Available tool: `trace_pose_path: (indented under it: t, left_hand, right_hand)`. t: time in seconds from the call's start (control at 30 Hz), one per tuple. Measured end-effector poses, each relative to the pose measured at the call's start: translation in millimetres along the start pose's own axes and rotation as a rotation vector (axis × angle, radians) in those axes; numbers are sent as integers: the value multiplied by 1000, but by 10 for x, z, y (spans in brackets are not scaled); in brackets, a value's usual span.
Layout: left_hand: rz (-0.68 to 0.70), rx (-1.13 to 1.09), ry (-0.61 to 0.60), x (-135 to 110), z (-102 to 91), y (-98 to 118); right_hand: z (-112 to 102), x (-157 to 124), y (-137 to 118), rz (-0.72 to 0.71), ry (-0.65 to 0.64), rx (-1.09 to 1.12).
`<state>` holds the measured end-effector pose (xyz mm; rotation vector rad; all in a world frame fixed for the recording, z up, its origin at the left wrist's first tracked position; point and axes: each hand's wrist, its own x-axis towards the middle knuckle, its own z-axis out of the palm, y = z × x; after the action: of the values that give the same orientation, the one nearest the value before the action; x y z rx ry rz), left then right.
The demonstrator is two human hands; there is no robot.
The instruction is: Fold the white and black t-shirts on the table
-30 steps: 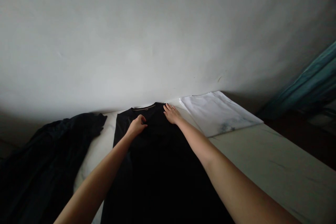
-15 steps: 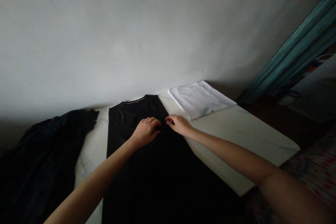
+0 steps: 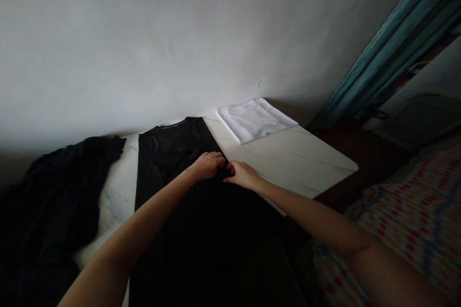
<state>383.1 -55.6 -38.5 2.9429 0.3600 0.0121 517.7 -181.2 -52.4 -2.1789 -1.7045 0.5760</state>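
Forearms reach in from the lower edge of the view, the left one (image 3: 144, 230) slanting up to the right and the right one (image 3: 306, 206) coming in from the other side, bent at the elbow. Left hand (image 3: 208, 166) and right hand (image 3: 244, 175) nearly meet over the right side of a black shirt (image 3: 201, 211); the left, knuckles up, has its fingers curled onto the fabric, and the right pinches a bit of it between thumb and fingers (dark cloth on dark cloth, so the exact fold is hard to make out). The shirt lies lengthwise across a white, marble-veined table (image 3: 306, 163), its neckline near the far edge. Right of it, by that same edge, sits a folded white cloth (image 3: 257, 120); a crumpled dark garment (image 3: 65, 192) covers the table's left end. The right corner is rounded. Behind stands a plain grey wall (image 3: 180, 33), with a teal curtain (image 3: 392, 53) at right and a multicoloured patterned fabric (image 3: 410, 220) below.
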Motion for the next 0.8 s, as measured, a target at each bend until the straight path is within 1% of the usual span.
trace_pose_path:
  t: [0.1,0.2,0.3,0.37,0.43,0.53,0.63,0.7,0.73,0.8]
  left_hand:
    - [-10,9,89,-65,-21,4]
    - [-42,37,146,-147,-11,18]
    - [-102,50,149,-211,50,37]
    - [-142,54,143,-234,110,41]
    - [-152,62,133,-241,167,34]
    - [-124,77,123,-234,216,13]
    - [-98,89,123,-227,217,-8]
    - [-86,102,114,-227,209,-19]
    - [-79,108,108,-228,207,-23]
    - [-69,116,99,-229,213,-30]
  right_hand:
    - [-37,-49,-105,-4,-33,-83]
    - [-40,-278,-141,-24,-27,-188]
    - [20,-670,-30,-25,-18,-268]
    - [92,-979,120,-14,-1,-287]
    - [171,-1285,282,-35,43,-272]
    - [264,-1667,434,-191,145,-203]
    - [333,-1912,423,-392,185,-171]
    - [396,-2018,382,-503,194,-223]
    - [434,-2063,371,-536,209,-263]
    - [512,-2154,389,-542,251,-333]
